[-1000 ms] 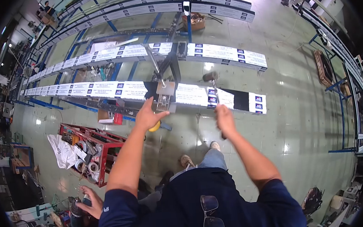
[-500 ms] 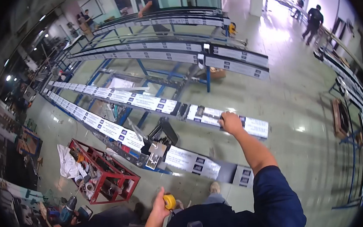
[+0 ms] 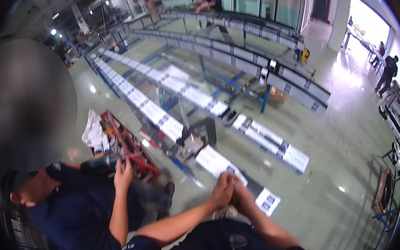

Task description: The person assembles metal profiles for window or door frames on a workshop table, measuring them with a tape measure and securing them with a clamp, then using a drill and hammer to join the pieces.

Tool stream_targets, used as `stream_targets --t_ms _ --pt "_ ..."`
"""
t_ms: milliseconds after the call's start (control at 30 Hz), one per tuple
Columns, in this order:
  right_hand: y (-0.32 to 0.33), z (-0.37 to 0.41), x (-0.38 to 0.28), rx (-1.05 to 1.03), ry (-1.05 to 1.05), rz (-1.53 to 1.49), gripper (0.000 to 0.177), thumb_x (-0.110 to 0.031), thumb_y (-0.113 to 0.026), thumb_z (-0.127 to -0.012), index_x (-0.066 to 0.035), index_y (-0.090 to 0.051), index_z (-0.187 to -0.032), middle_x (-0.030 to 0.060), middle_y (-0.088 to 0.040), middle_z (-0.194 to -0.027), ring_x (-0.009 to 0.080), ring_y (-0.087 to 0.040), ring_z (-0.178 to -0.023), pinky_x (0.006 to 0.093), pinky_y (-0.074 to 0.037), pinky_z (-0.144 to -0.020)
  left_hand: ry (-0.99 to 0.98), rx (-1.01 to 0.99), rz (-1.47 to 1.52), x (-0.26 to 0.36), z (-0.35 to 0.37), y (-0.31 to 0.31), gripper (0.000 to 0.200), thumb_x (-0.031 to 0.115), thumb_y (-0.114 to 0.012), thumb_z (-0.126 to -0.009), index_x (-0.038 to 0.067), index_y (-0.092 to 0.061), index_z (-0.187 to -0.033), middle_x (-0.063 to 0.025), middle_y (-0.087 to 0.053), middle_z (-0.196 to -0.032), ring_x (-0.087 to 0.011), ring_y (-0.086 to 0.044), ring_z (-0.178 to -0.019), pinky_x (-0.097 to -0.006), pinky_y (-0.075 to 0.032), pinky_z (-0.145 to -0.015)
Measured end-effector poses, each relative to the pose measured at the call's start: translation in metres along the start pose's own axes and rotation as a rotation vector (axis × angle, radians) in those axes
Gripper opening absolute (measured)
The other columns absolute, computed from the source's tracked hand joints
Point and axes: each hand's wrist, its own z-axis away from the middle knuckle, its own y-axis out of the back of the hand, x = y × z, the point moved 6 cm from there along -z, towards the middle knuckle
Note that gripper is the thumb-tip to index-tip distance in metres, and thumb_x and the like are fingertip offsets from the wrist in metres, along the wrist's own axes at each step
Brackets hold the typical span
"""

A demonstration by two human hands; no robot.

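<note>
Left grip (image 3: 222,189) and right grip (image 3: 242,193) curled together near labelled bar (image 3: 213,161); I can't tell what, if anything, they hold.

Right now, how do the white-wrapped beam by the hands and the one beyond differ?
The nearer white beam has a broad dark stretch; the farther white beam, a narrow dark break. In view, the left hand overlaps the nearer beam, not the farther beam. Both are long, with dark-printed wrapping.
</note>
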Motion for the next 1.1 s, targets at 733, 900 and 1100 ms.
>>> stream_targets --t_ms 733,900,1100 --pt "0.301 0.497 -0.047 0.714 -0.513 1.088 0.01 -0.007 -0.063 -0.09 -0.005 -0.064 -0.081 -0.0055 -0.053 -0.063 0.0056 -0.047 -0.053 0.0239 -0.035 -0.048 0.69 0.424 0.851 -0.103 -0.033 0.069 0.014 0.021 -0.064 -0.099 0.008 -0.062 -0.103 -0.0034 -0.068 -0.09 -0.012 -0.066 -0.069 -0.0289 -0.06 -0.064" --pt "0.297 0.48 -0.056 0.762 -0.465 1.054 0.012 -0.009 -0.066 -0.09 -0.002 -0.066 -0.081 -0.0068 -0.049 -0.065 0.0058 -0.047 -0.065 0.0246 -0.039 -0.06 0.753 0.599 0.626 -0.116 -0.045 0.077 0.018 0.023 -0.068 -0.096 0.006 -0.062 -0.097 -0.0039 -0.067 -0.083 -0.0113 -0.065 -0.066 -0.0258 -0.059 -0.056" --pt "0.275 0.405 -0.061 0.808 -0.458 1.202 0.017 -0.016 -0.065 -0.092 -0.001 -0.065 -0.084 -0.0009 -0.046 -0.063 0.009 -0.044 -0.063 0.0282 -0.04 -0.06 0.831 0.341 0.339 -0.129 -0.053 0.072 0.021 0.026 -0.068 -0.097 0.006 -0.061 -0.097 -0.0036 -0.067 -0.083 -0.011 -0.065 -0.064 -0.0258 -0.057 -0.055"
